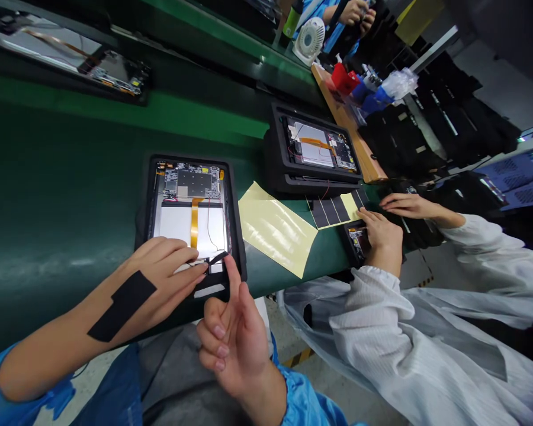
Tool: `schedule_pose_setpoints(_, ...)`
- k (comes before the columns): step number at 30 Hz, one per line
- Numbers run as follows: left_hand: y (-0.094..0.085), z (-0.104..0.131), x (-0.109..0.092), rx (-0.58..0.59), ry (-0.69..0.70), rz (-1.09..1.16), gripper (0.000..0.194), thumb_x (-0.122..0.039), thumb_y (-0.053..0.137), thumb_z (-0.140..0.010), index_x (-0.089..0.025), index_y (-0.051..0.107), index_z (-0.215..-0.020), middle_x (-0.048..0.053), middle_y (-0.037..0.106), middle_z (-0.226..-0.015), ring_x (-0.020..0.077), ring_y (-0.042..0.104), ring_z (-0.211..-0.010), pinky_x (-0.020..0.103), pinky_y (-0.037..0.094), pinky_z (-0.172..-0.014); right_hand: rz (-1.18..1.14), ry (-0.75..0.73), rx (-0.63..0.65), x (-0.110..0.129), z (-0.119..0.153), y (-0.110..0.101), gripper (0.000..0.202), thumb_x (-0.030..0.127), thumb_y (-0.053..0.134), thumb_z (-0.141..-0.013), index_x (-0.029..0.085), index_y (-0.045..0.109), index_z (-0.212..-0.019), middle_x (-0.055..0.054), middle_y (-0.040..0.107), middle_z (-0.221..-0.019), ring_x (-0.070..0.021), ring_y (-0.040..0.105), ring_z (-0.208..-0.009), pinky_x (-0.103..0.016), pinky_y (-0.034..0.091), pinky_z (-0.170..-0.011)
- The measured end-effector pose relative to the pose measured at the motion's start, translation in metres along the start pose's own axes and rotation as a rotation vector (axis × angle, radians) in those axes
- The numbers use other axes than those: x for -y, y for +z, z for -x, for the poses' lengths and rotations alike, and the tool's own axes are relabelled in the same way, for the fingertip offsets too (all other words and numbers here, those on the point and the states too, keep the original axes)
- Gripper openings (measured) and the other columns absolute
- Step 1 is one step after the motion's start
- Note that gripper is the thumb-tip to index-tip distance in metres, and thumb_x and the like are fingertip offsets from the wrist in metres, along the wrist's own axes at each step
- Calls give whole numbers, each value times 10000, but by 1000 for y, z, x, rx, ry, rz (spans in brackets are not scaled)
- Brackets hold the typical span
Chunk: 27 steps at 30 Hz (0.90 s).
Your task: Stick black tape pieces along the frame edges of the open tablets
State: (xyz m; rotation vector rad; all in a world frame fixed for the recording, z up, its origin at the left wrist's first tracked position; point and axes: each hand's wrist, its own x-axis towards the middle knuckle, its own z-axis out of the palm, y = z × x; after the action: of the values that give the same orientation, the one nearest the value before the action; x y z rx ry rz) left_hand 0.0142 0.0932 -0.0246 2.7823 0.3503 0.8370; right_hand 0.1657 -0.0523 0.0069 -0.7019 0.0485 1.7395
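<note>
An opened tablet lies in a black foam tray, its circuit board, silver battery and orange flat cable exposed. My left hand reaches over the tablet's lower end, its fingertips closed on one end of a small black tape strip. At the strip's other end is the stretched index finger of my right hand; its remaining fingers are loosely curled, with nothing visible in them. A larger black tape piece is stuck on the back of my left hand.
Yellow release paper lies right of the tray. Beyond it stand stacked foam trays with another opened tablet. A co-worker's hands work at the right beside a sheet of black stickers. Another opened device lies at far left.
</note>
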Motion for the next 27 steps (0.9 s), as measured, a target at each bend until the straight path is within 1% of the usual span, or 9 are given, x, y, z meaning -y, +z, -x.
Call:
schedule_pose_setpoints(3, 0, -1, 1, 9, 36, -14, 175, -109, 514, -1083, -149, 671, -1149, 72, 684, -1060, 249, 587, -1007, 410, 438, -881, 1, -13, -18, 0, 1, 2, 1054, 687, 787, -915, 489, 126, -1711, 133, 587, -675, -63, 286, -436, -115, 293, -400)
schedule_pose_setpoints(6, 2, -3, 1, 10, 20, 52, 180, -118, 506, -1094, -149, 663, -1175, 67, 672, -1078, 232, 584, -1018, 392, 435, -910, -3, -10, -33, 0, 2, 5, 1038, 681, 797, -909, 493, 159, -1706, 129, 589, -680, -60, 296, -438, -114, 293, -400)
schedule_pose_setpoints(8, 5, -5, 0, 0, -35, 121, 178, -144, 496, -1114, -156, 663, -1176, 61, 660, -1073, 222, 584, -1019, 379, 432, -932, -7, -17, -56, -2, 3, 7, 1002, 680, 791, -914, 492, 199, -1701, 125, 588, -683, -57, 307, -440, -114, 293, -402)
schedule_pose_setpoints(10, 9, -8, -1, -5, -104, 178, 182, -206, 492, -1137, -172, 671, -1127, 45, 650, -1022, 215, 581, -979, 370, 424, -912, -9, -27, -83, -3, 3, 9, 970, 680, 785, -918, 495, 233, -1693, 118, 593, -692, -55, 319, -444, -115, 291, -403)
schedule_pose_setpoints(14, 16, -17, -3, 26, -243, 212, 329, -357, 465, -1157, -183, 674, -973, 35, 650, -918, 237, 569, -886, 386, 388, -836, -7, -40, -121, -6, 4, 11, 995, 682, 802, -898, 504, 231, -1693, 111, 601, -707, -56, 336, -450, -124, 289, -401)
schedule_pose_setpoints(16, 18, -20, -3, 40, -286, 220, 356, -349, 452, -1150, -182, 665, -918, 38, 655, -894, 245, 568, -865, 389, 378, -820, -8, -45, -139, -7, 4, 12, 1013, 680, 812, -889, 502, 225, -1695, 110, 597, -709, -56, 342, -455, -126, 285, -402)
schedule_pose_setpoints(20, 21, -24, -4, 42, -335, 222, 299, -252, 464, -1100, -187, 620, -854, 34, 634, -846, 233, 552, -820, 375, 362, -789, -9, -64, -158, -8, 5, 14, 1015, 676, 822, -881, 490, 243, -1694, 106, 595, -720, -54, 350, -461, -129, 282, -401)
schedule_pose_setpoints(23, 21, -25, -3, 49, -353, 224, 236, -235, 485, -1070, -194, 592, -864, 29, 629, -846, 228, 550, -813, 372, 360, -782, -7, -76, -165, -10, 5, 14, 994, 669, 818, -886, 482, 264, -1691, 103, 596, -728, -55, 354, -466, -133, 278, -403)
schedule_pose_setpoints(27, 20, -29, 4, 70, -368, 264, 183, -269, 508, -1060, -202, 592, -912, 22, 625, -840, 234, 569, -833, 364, 363, -754, -15, -90, -191, -13, 6, 14, 969, 680, 811, -882, 479, 299, -1679, 98, 606, -750, -58, 359, -472, -139, 275, -403)
